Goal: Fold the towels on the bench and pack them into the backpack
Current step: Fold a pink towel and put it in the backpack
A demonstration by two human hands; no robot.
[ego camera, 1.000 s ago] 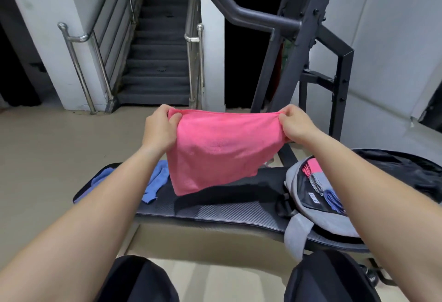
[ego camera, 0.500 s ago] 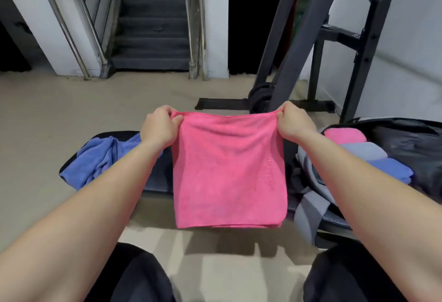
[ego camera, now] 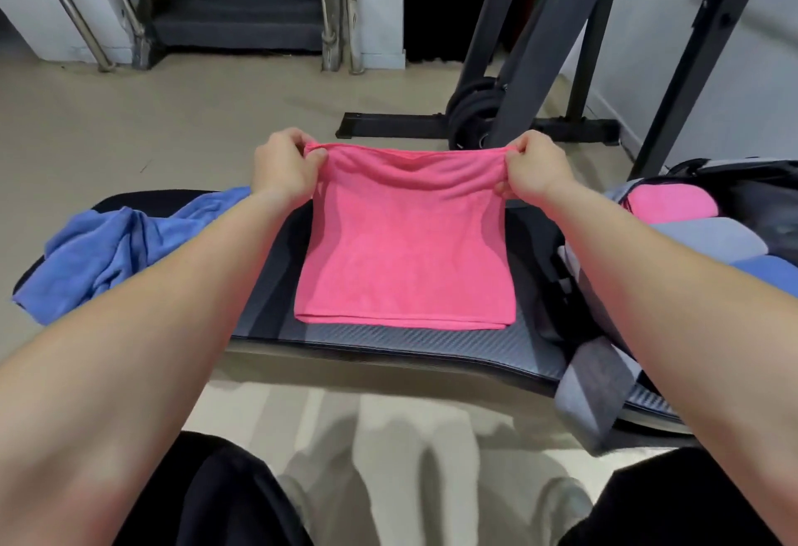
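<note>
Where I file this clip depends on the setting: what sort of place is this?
Probably a gym or workout room: a padded weight bench, a black steel rack and weight plates stacked at its base.

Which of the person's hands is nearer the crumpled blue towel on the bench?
Left. The left hand pinches the pink towel right beside the blue towel; the right hand pinches its other corner, nearer the backpack.
</note>
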